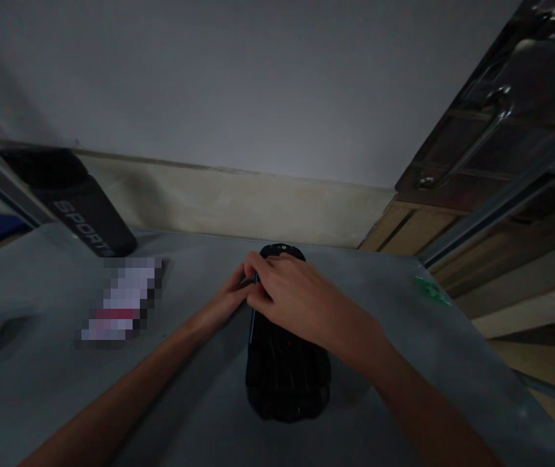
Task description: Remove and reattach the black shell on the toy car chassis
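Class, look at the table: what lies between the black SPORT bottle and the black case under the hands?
In the head view, a blurred-out flat item lies between bottle and case; otherwise bare table.

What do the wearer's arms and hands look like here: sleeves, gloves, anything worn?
Both forearms are bare up to the frame edge: no sleeves in view. The left hand and right hand are ungloved. No watch, ring or wristband shows, though the dim light could hide small details.
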Demonstrator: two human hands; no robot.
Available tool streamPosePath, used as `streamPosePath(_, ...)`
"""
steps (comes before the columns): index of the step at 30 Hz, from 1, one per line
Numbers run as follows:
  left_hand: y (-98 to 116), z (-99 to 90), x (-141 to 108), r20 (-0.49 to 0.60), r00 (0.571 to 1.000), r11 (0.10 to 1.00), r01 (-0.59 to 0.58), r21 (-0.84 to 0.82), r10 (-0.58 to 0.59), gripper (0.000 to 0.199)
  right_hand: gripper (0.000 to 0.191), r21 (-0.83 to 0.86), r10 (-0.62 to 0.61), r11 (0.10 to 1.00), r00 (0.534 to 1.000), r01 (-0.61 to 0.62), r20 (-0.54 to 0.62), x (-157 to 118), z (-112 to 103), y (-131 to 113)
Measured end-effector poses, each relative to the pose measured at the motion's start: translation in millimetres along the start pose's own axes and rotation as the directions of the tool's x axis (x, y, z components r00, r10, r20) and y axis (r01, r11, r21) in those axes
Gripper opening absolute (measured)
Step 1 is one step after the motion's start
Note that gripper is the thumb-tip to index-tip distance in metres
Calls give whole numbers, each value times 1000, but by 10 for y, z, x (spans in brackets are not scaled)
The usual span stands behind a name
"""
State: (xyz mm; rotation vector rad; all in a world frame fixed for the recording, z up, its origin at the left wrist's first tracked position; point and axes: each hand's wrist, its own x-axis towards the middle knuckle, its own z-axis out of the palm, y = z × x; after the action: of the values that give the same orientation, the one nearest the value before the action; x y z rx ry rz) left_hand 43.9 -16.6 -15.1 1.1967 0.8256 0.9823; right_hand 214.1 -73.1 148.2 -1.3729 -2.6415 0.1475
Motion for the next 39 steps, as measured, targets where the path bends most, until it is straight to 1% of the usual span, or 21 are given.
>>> streamPosePath(4, 16, 1, -1, -22, 999, 999, -22, 41, 22, 44, 20, -35, 40, 999, 999, -41, -12, -6, 21, 2)
streamPosePath(9, 30, 3, -2, -14, 1000, 1000, 12, 26, -12, 44, 17, 0, -17, 1000, 999, 17, -33, -7, 28, 21)
streamPosePath(11, 23, 9, 5, -14, 1000, 1000, 17, 26, -17, 43, 15, -5, -11, 1000, 999, 11, -32, -5, 17, 17)
streamPosePath(14, 22, 23, 8, -30, 999, 999, -18, 41, 20, 46, 18, -28, 28, 999, 1000, -28, -2, -5, 17, 18)
streamPosePath(16, 29, 31, 2, -31, 999, 998, -36, 51, 38, 47, 20, -32, 24, 999, 1000, -24, -2, -5, 30, 30)
streamPosePath(18, 32, 31, -3, -23, 999, 998, -37, 58, 39, 42, 20, -16, -7, 1000, 1000, 7, -11, -5, 39, 41)
streamPosePath(21, 8, 16, 6, -39, 998, 994, -54, 90, 57, 26, 13, 24, -44, 999, 999, 44, -16, -3, 22, 37)
streamPosePath(23, -12, 4, 19, -49, 995, 991, -77, 111, 83, 22, 9, 37, -49, 998, 999, 49, -21, -4, 6, 24)
streamPosePath(25, -13, -1, 24, -44, 995, 990, -83, 113, 89, 26, 10, 20, -33, 999, 999, 33, -35, -6, 7, 17)
streamPosePath(29, 44, 15, -1, -17, 1000, 995, -18, 103, 20, 40, 17, -31, -20, 999, 998, 19, -51, -8, 48, 36)
streamPosePath(34, 57, 28, -11, -27, 999, 998, 38, 47, -36, 45, 13, -9, -48, 999, 997, 48, -52, -4, 46, 36)
streamPosePath(39, 28, 19, -5, -27, 1000, 999, 1, 45, 0, 43, 20, -27, 14, 1000, 1000, -14, 0, -14, 16, 13)
